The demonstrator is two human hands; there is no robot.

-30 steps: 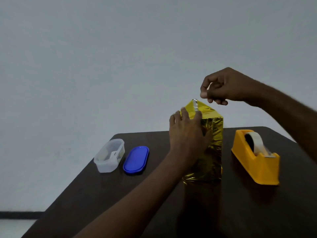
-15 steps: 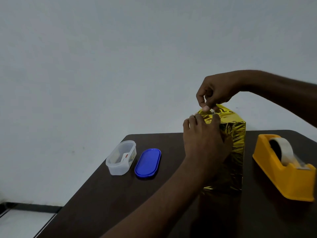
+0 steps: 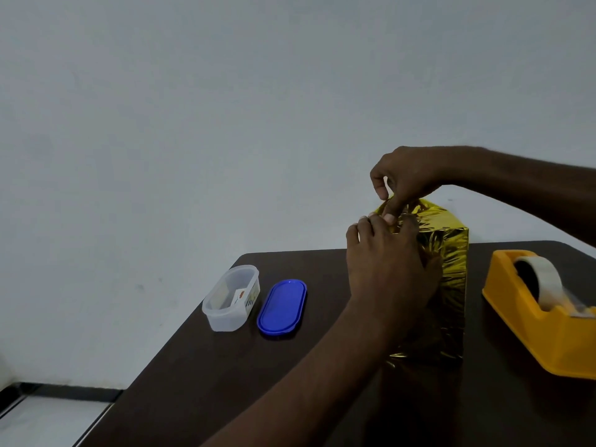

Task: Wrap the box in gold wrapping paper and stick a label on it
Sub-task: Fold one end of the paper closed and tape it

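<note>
On the dark worktop the gold-wrapped box stands upright, beside a yellow tape dispenser. The left hand lies flat against its near face, fingers straight; the right hand pinches the paper at its top edge.

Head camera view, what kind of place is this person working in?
Probably a plain indoor room with a simple craft or packing setup, though it is hard to be sure. A dark wooden table stands against a bare pale wall, with an orange tape dispenser beside the gold-wrapped box.
</note>
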